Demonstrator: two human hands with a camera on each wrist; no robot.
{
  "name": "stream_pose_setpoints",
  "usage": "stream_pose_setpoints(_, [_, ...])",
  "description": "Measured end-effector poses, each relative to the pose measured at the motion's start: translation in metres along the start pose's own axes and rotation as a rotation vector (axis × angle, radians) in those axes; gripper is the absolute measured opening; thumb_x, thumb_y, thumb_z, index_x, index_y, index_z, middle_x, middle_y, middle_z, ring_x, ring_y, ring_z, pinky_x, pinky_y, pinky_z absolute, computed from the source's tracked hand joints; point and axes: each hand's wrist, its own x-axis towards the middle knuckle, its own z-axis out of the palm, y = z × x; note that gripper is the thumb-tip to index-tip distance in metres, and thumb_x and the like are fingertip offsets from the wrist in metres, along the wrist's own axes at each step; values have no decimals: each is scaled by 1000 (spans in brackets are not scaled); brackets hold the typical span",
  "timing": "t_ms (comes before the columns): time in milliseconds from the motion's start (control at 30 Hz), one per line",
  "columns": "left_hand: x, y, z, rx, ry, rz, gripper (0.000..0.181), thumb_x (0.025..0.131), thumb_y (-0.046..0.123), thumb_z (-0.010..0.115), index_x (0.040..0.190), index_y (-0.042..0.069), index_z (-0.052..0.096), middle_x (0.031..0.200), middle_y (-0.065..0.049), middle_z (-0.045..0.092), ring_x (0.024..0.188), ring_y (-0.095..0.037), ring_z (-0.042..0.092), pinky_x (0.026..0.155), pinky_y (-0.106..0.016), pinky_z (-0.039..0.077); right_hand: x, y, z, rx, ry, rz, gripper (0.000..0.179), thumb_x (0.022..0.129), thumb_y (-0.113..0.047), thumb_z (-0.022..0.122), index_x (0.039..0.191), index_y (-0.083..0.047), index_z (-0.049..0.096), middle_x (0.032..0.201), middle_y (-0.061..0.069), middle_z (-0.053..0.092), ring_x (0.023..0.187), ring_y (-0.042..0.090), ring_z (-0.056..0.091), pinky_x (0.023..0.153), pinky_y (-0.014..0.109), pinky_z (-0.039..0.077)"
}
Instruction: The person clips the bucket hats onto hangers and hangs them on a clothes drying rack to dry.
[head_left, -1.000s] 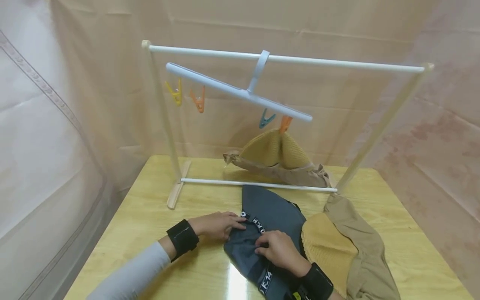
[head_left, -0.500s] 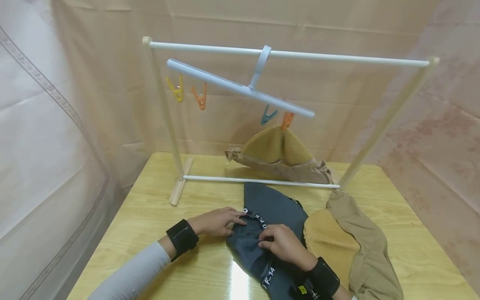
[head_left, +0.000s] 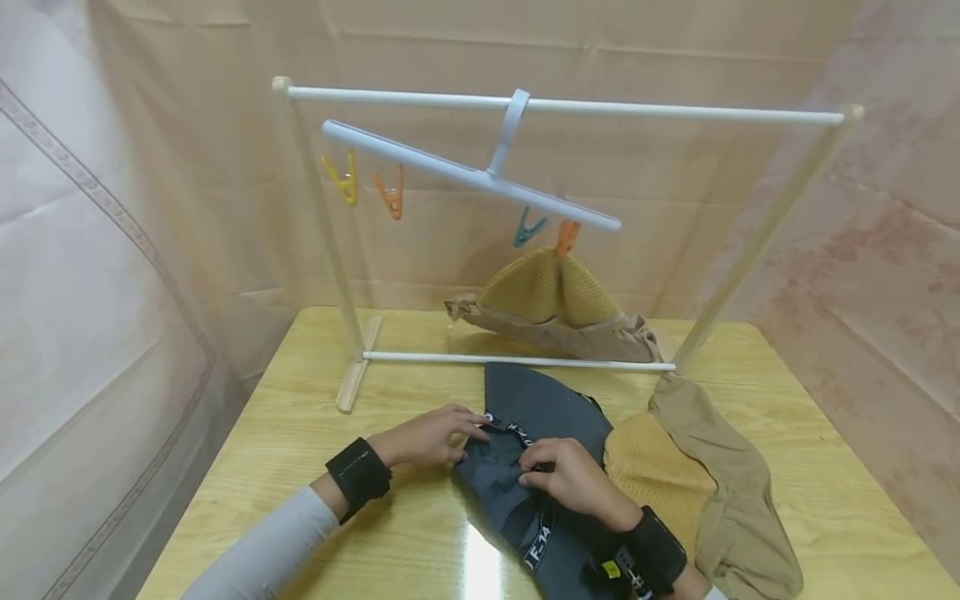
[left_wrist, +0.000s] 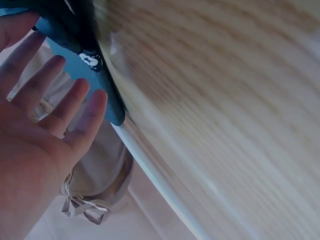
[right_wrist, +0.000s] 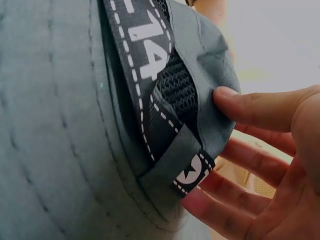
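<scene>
A dark grey-blue brimmed hat [head_left: 540, 392] lies on the table, with a black ribbon [head_left: 538, 542] lettered in white around it. My right hand [head_left: 573, 479] pinches the hat's crown; in the right wrist view the thumb [right_wrist: 232, 100] presses the cloth and the other fingers are behind it, by the ribbon. At the hat's left edge is my left hand [head_left: 427, 435], its fingers extended and touching the fabric. The left wrist view shows that hand's palm [left_wrist: 35, 150] and loosely straight fingers beside the hat [left_wrist: 75, 65].
Behind stands a rack with a white top bar [head_left: 675, 111]. A tilted pale blue hanger [head_left: 450, 171] hangs there with several clips; an orange clip [head_left: 567, 237] holds a yellow-and-tan hat [head_left: 525, 287]. Another yellow-and-tan hat [head_left: 652, 458] lies at the right, against the dark one.
My right hand has shifted slightly up and to the right over the hat, keeping its pinch. The left hand stays almost still at the hat's edge. The head view has drifted a little.
</scene>
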Motion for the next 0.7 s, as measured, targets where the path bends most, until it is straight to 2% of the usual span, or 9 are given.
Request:
stream_pose_setpoints(200, [-7,0,-4,-28,33,-4,37,90,11,64,127,15,66,146,-6,52,136,-27,44,112,-45,38,4,-3,-2,26,5,14,4,82,-14,77,86,-13,77,93,0,75,90,13,69,79,26,55])
stream_pose_setpoints(700, [-3,0,-10,-173,133,-7,32,91,7,60,120,14,70,138,-4,60,128,-26,53,109,-47,40,6,-3,-10,93,102,51,5,80,-11,78,85,-10,77,92,4,76,90,12,69,82,25,55])
